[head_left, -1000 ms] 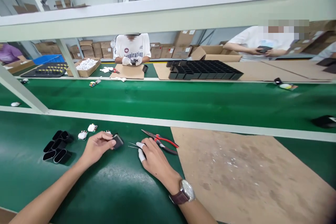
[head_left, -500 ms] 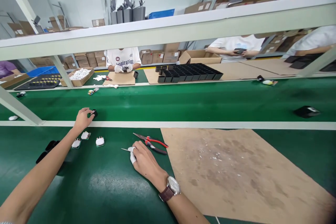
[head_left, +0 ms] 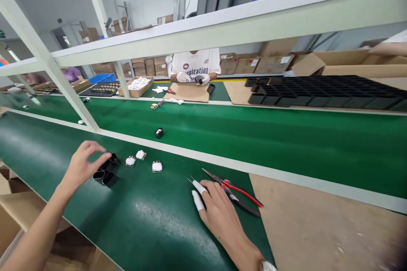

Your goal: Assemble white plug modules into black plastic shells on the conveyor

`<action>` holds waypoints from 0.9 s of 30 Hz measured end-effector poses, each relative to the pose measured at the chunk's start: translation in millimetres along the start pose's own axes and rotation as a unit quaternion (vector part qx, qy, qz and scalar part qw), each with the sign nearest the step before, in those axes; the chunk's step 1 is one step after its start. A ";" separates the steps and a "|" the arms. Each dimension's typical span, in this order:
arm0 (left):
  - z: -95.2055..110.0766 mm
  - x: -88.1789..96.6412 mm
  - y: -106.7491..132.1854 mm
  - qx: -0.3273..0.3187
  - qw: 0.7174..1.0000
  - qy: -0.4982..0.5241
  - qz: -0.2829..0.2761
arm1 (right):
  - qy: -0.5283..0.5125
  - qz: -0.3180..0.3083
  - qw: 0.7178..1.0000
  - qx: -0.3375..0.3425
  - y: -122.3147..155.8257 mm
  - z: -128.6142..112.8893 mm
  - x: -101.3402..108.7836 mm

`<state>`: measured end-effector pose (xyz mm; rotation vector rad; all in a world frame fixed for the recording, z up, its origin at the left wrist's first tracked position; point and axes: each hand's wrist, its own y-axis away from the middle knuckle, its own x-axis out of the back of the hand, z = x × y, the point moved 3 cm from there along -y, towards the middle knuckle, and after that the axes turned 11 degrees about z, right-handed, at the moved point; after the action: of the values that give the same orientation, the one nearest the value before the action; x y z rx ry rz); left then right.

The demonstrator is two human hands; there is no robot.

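Black plastic shells [head_left: 107,176] lie clustered on the green tabletop [head_left: 143,228] just right of the spread, empty left hand [head_left: 81,165], far from the right hand [head_left: 219,214] resting over tweezers [head_left: 190,180], grip unclear

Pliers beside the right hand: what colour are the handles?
One red, one black; the pliers show clearly in the head view.

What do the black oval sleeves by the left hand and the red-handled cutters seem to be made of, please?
The black oval sleeves look like plastic: hollow, thin-walled, glossy-rimmed. The red-handled cutters likely have grey steel blades and plastic-coated grips.
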<state>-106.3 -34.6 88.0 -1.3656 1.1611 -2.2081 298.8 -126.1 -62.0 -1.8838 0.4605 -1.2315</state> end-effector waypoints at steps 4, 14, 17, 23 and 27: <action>-21.2 5.3 65.8 -0.079 0.990 -0.047 -0.109 | -0.063 -0.016 0.998 -0.005 -10.5 -19.8 -7.8; 63.6 -35.6 56.7 -0.096 0.974 0.172 -0.110 | -0.044 -0.141 0.989 -0.015 -82.0 -69.4 -86.1; 80.0 -51.7 59.2 -0.082 0.959 0.220 -0.158 | -0.055 -0.152 0.987 -0.009 -83.8 -68.2 -85.1; 65.8 -62.8 78.3 -0.054 0.951 0.238 -0.192 | -0.187 -0.179 0.966 -0.007 -45.0 -50.5 -26.5; 76.7 -87.7 78.0 -0.066 0.945 0.255 -0.196 | -0.144 -0.166 0.976 0.000 -29.3 -44.7 -12.8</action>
<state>-9.1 -66.9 -7.7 -1.1849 1.3077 -2.9435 249.8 -119.3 -37.9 -2.1573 -0.0124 -1.1352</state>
